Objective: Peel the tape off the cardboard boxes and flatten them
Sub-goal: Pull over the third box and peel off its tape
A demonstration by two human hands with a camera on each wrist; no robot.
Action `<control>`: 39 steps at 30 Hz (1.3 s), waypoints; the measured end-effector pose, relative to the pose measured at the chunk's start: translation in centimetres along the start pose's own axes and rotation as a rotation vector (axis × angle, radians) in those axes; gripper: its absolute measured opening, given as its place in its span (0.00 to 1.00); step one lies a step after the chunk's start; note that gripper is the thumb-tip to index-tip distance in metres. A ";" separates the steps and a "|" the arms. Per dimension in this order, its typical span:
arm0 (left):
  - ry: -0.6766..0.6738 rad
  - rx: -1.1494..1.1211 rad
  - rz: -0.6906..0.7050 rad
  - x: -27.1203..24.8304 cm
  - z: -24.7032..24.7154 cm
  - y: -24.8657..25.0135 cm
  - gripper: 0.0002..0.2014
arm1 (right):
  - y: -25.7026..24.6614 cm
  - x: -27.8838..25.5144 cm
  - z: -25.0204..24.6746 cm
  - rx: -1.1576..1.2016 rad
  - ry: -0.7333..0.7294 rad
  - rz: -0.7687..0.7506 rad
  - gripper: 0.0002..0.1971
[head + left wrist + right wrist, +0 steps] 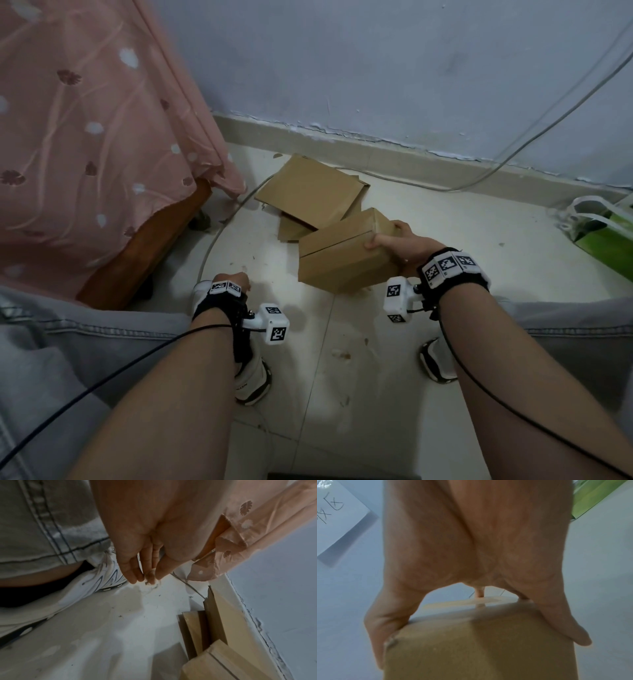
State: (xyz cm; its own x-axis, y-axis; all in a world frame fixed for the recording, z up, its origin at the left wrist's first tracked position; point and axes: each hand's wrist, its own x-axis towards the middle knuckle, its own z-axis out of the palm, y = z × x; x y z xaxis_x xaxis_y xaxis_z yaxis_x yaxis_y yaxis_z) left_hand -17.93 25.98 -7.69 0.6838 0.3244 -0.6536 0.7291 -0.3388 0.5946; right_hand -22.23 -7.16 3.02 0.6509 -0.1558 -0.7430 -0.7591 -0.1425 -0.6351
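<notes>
A closed brown cardboard box (342,255) is held tilted above the floor. My right hand (394,240) grips its right end, thumb on the near side and fingers on the far side. In the right wrist view the thumb (385,628) and fingers (565,628) straddle the box (471,649), and a strip of clear tape (471,602) runs across its end face. My left hand (234,279) hangs low to the left, apart from the box; its fingertips (133,574) pinch a small crumpled whitish bit of tape (151,580). Flattened cardboard (308,192) lies on the floor behind the box.
A bed with a pink flowered sheet (85,137) and wooden frame (144,246) stands at the left. A grey cable (462,186) runs along the wall base. A green bag (606,236) sits at the right. My shoes (253,380) rest on the white tiles.
</notes>
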 end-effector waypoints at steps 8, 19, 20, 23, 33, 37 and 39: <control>-0.024 -0.008 0.175 -3.9 1.0 2.7 0.17 | 0.0 0.2 0.5 0.065 -0.016 -0.001 0.55; -0.229 0.085 0.301 -5.1 4.1 3.3 0.05 | -1.3 -0.1 -2.0 0.066 -0.044 -0.055 0.53; -0.245 0.106 0.306 -4.8 4.5 3.4 0.05 | -1.2 -0.1 -2.3 0.030 -0.054 -0.049 0.54; -0.267 0.187 0.304 -4.7 5.4 3.7 0.09 | -0.7 -0.2 -3.1 -0.016 -0.078 -0.037 0.54; -0.350 0.239 0.322 -5.5 8.7 4.8 0.04 | 2.6 -0.5 -7.5 0.054 -0.041 -0.026 0.36; -0.424 0.267 0.345 -6.2 9.5 5.2 0.03 | 3.6 -0.8 -9.1 0.059 0.001 0.009 0.42; -0.508 0.392 0.343 -6.2 9.9 5.2 0.06 | 4.2 -0.9 -9.7 0.076 0.022 0.024 0.44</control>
State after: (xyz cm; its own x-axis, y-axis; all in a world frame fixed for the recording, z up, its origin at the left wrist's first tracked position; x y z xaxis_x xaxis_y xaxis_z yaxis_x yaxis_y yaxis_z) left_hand -18.67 13.51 -5.22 0.7048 -0.2750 -0.6539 0.3473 -0.6700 0.6561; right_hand -25.96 -17.06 3.07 0.6318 -0.1800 -0.7539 -0.7724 -0.0644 -0.6319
